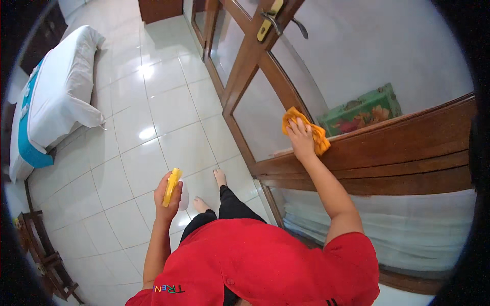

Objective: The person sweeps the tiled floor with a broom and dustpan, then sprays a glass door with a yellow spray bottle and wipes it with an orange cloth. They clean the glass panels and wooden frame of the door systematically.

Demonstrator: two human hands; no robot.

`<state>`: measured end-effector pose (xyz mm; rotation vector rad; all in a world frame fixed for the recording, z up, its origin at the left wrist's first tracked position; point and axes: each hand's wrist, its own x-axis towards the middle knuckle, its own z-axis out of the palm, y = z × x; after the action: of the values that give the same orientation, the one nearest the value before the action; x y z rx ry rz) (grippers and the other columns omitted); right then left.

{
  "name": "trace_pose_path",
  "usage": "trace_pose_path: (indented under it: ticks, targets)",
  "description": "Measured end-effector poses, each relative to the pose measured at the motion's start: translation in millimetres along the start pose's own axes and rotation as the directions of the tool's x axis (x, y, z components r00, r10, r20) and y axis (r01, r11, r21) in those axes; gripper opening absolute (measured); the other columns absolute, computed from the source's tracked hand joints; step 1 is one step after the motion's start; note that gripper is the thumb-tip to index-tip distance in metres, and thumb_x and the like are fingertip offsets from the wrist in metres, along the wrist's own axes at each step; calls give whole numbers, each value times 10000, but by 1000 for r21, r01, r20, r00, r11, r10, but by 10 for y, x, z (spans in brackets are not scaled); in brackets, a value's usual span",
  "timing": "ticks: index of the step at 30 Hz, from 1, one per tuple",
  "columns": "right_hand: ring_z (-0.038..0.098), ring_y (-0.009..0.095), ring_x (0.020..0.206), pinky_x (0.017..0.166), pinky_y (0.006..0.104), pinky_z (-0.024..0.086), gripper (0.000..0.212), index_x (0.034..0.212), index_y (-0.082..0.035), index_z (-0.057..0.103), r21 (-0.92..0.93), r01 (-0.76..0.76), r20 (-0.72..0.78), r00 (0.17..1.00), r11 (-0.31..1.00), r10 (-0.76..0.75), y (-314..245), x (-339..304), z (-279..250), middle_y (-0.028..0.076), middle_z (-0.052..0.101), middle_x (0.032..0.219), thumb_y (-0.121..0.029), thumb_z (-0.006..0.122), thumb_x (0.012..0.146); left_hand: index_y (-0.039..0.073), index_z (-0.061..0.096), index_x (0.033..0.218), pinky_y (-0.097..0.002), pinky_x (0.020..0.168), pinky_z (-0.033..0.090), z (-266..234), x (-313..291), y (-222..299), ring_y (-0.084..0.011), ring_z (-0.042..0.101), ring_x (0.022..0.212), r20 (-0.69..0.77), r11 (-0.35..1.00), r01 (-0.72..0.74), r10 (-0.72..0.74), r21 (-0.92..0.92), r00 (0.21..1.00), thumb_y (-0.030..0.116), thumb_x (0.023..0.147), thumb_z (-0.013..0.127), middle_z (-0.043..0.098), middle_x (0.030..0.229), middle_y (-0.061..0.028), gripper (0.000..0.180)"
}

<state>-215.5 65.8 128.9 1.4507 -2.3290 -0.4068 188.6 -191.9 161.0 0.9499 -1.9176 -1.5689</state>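
My left hand (pixel 166 198) is wrapped round a spray bottle (pixel 173 186) with a yellow trigger head, held out over the tiled floor. Its pale body shows only in part behind my fingers. Over on the right, my right hand (pixel 301 135) presses an orange cloth (pixel 320 138) against the wooden frame of a glazed door (pixel 255 86). The cloth bunches out on both sides of my fingers. Just beside it, a green box with a floral pattern (pixel 362 109) shows at the glass.
A metal door handle (pixel 271 23) juts out at the upper right. To the left stands a bed (pixel 64 84) with a white sheet and a turquoise runner. A dark wooden rack (pixel 43 250) is at the lower left. Glossy white tiles (pixel 132 127) cover the floor.
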Motion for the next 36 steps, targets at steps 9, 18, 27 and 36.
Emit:
trace_pose_path:
  ticks: [9,18,27,36]
  targets:
    - [332,304,1350,1021,517,281,355,1198,-83,585,-35,-48,-88,995,998,45,178,1019,460,94,475,1380,-121,516,852,0,554,1195,-230,485,441,-49,-271,56,-74,520,519,-107,998,60,-63,-35,992,164,890,628,570,660,-5,354]
    - [262,287,1392,1044,484,242,367,1225,-62,571,-50,-58,38,997,997,60,111,1751,691,90,445,1419,-166,511,878,-14,558,1184,-223,463,440,-39,-7,-19,-74,522,520,-201,992,102,-114,-68,973,163,888,627,566,677,-7,351]
    - [361,285,1321,969,490,322,253,1078,-72,619,-15,-52,-214,976,999,48,161,2806,743,76,529,1326,-158,532,857,14,567,1205,-214,480,438,96,1154,419,-69,522,543,-120,999,25,-30,-43,992,172,901,620,586,759,-10,347]
    - [355,272,1313,993,463,301,349,1202,-80,591,-199,-1,-31,1000,980,-5,-1,3018,955,79,483,1375,-182,505,879,16,583,1174,-213,481,431,224,1743,538,-64,511,532,-45,998,22,-25,-61,999,158,896,614,561,681,12,314]
